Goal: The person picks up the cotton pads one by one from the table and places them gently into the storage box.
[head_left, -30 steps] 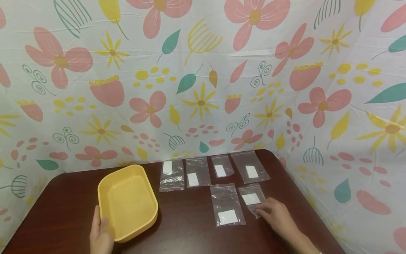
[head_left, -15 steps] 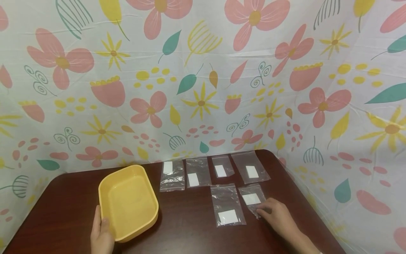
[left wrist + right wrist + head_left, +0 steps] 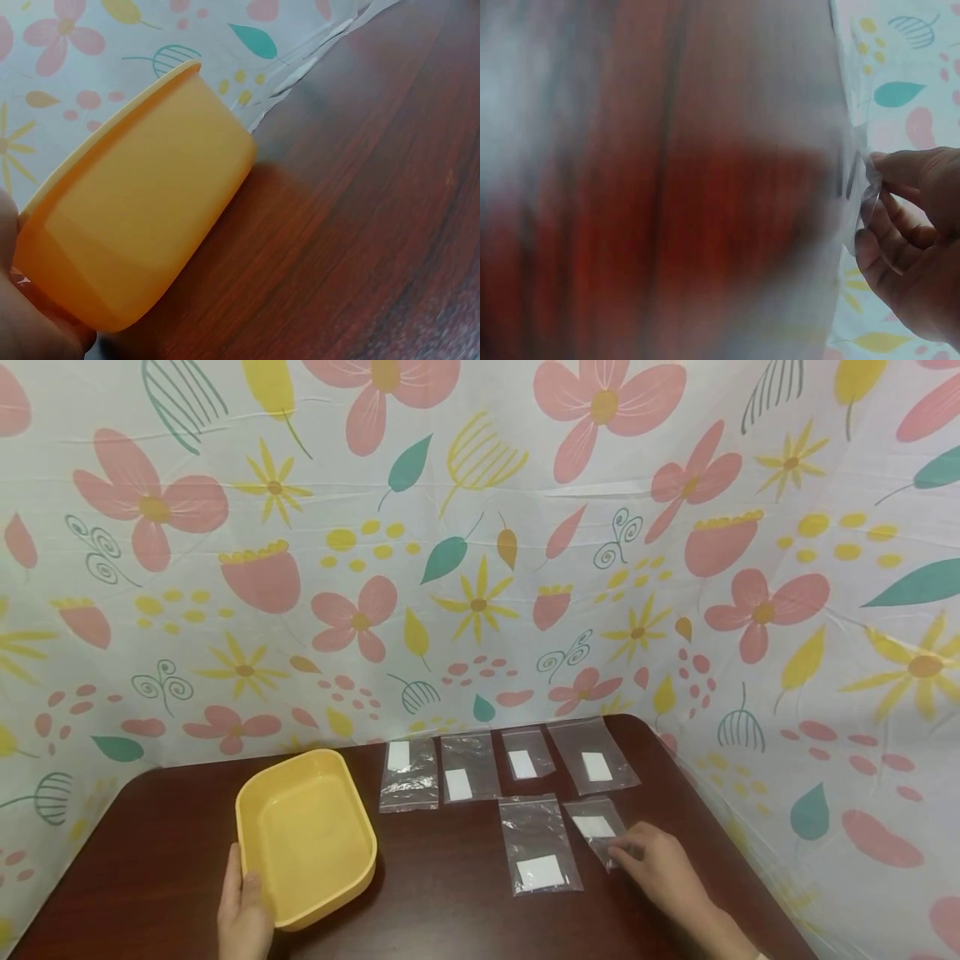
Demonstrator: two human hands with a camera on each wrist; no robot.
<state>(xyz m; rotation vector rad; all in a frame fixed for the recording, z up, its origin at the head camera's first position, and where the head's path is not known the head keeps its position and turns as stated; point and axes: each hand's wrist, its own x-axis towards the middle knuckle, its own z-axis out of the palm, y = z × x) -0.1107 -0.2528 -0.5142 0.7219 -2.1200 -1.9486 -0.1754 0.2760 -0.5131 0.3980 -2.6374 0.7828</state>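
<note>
On the left in the head view, my left hand (image 3: 244,906) holds a yellow plastic tray (image 3: 307,843) by its near left side, thumb over the rim. The tray's inside is bare, and its outer wall (image 3: 142,202) fills much of the left wrist view. My right hand (image 3: 663,864) pinches the near right corner of a small clear zip bag (image 3: 617,814) with a white card inside. Fingertips and crumpled plastic (image 3: 866,202) show at the right of the right wrist view. Just left of it lies a larger zip bag (image 3: 528,827) with a white card.
Along the back of the dark wooden table (image 3: 442,877) lie more zip bags with white cards: one with shiny creases (image 3: 408,789), a second (image 3: 472,752), a small one (image 3: 536,743) and a wide one (image 3: 618,764). A flowered cloth (image 3: 480,543) hangs behind and at the sides.
My right hand has moved up slightly, and the small zip bag's near end is drawn up with it. The tray and left hand shift slightly right in the head view, as does the background.
</note>
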